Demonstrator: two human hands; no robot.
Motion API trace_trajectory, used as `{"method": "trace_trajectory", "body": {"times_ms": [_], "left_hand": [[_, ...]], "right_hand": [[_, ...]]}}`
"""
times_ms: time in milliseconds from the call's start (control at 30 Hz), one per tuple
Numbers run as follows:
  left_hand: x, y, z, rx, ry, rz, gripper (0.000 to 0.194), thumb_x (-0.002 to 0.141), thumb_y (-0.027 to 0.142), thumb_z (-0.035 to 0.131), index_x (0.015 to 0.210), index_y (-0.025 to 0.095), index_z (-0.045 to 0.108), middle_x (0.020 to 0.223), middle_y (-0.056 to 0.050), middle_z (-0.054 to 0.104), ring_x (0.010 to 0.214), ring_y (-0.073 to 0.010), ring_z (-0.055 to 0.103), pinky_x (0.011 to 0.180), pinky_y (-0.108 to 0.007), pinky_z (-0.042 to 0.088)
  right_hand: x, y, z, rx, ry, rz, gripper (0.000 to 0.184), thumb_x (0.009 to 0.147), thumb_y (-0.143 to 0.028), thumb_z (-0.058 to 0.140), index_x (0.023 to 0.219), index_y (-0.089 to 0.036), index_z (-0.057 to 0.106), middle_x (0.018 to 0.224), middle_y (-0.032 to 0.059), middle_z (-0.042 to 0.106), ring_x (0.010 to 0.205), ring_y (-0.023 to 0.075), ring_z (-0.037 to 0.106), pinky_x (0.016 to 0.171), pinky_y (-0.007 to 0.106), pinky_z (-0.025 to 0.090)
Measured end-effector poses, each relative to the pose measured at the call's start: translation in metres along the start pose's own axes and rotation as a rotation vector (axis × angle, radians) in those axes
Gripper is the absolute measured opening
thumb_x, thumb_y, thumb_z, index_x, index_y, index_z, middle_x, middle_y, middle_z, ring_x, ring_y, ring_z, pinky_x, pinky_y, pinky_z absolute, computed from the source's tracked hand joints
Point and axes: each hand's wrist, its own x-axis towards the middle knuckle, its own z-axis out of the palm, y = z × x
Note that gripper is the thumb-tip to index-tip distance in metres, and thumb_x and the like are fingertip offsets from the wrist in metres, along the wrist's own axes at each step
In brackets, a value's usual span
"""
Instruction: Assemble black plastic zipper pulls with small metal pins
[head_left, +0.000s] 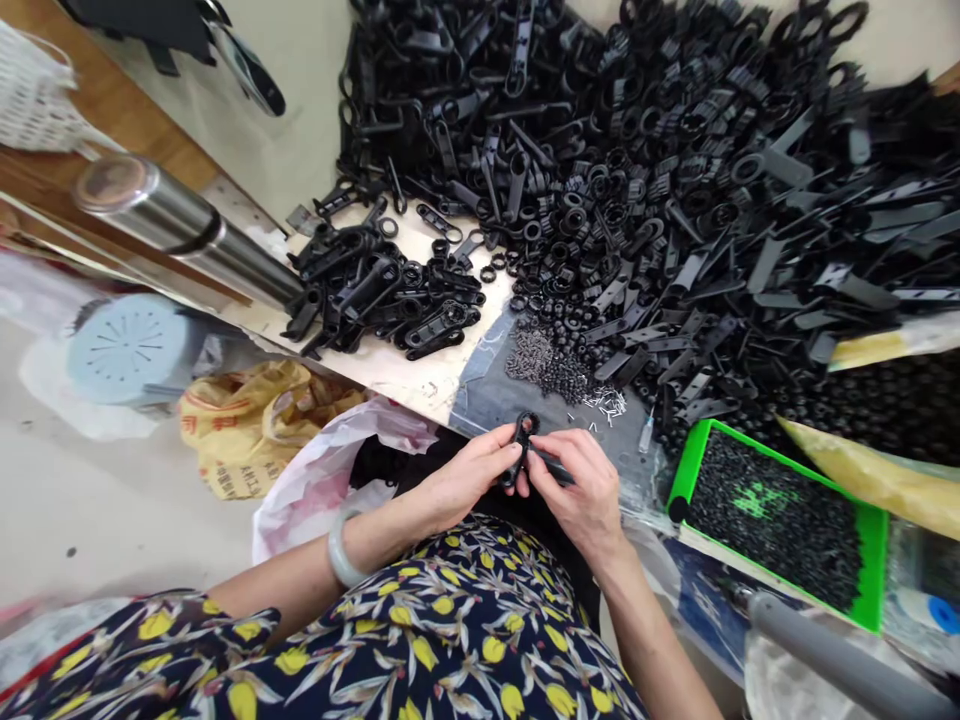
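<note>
My left hand [469, 475] is closed on a black plastic part with a ring at one end [527, 424], held just off the table's front edge. Beside it, my right hand [583, 485] has its fingers pinched against the same part. A dark flat piece [556, 468] sticks out under the right fingers; whether it is a separate part I cannot tell. On the grey mat [487, 385] in front of the hands lie a pile of small metal pieces [529, 353], small black rings [564, 378] and scattered silver pins [606, 403].
A large heap of black plastic parts [637, 150] covers the table's back and right. A smaller pile of assembled-looking parts [390, 285] lies left. A green tray [874, 570] of tiny black pieces stands right. A steel flask [180, 220] and a white bag [300, 470] are at left.
</note>
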Motion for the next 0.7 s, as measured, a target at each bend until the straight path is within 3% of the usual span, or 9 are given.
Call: {"method": "trace_trajectory", "body": {"times_ms": [233,700], "left_hand": [[0.003,-0.009,0.005,0.024,0.065,0.089,0.045,0.092,0.051,0.070,0.119,0.015,0.064,0.090,-0.002,0.062,0.078,-0.0136,0.056,0.073,-0.026,0.046],[0.007,-0.020,0.003,0.116,0.114,0.113,0.044,0.097,0.053,0.062,0.119,0.015,0.062,0.087,-0.002,0.061,0.076,-0.0142,0.058,0.070,-0.026,0.049]], "right_hand": [[-0.004,-0.003,0.006,-0.258,-0.013,-0.102,0.019,0.101,-0.017,0.062,0.116,-0.020,0.074,0.090,0.0064,0.073,0.079,0.0190,0.063,0.072,0.033,0.053],[-0.006,-0.003,0.010,-0.351,-0.088,-0.085,0.021,0.105,-0.020,0.056,0.115,-0.016,0.074,0.093,0.0079,0.076,0.080,0.0195,0.070,0.074,0.033,0.055]]}}
